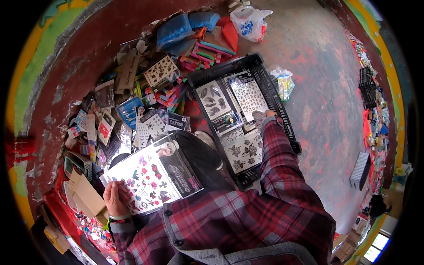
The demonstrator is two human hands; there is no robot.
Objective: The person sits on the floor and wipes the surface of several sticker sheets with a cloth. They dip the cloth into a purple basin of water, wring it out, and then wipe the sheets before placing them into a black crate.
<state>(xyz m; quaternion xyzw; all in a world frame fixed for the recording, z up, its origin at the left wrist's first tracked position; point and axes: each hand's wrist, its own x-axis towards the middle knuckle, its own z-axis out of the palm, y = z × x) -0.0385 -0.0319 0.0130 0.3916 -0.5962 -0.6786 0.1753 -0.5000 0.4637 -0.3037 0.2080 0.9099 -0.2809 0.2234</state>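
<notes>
My left hand (115, 198) is closed on the left edge of a clear-wrapped temporary tattoo sheet (148, 179). The sheet has small red, pink and black designs and a dark header strip, and lies tilted over my lap. My right arm reaches into a black plastic crate (282, 117). Most of my right hand (269, 114) is hidden by its sleeve cuff, at the crate's right side beside a tattoo sheet with black letters (249, 97). Also in the crate are a feather tattoo sheet (213, 100) and a flower tattoo sheet (244, 152).
A heap of packaged goods, including a gold-patterned sheet (160, 73) and a star sheet (154, 126), lies left of the crate. Blue bags (174, 31) and a white plastic bag (249, 23) sit beyond. An open cardboard box (86, 194) stands at left, a grey basket (360, 171) at right.
</notes>
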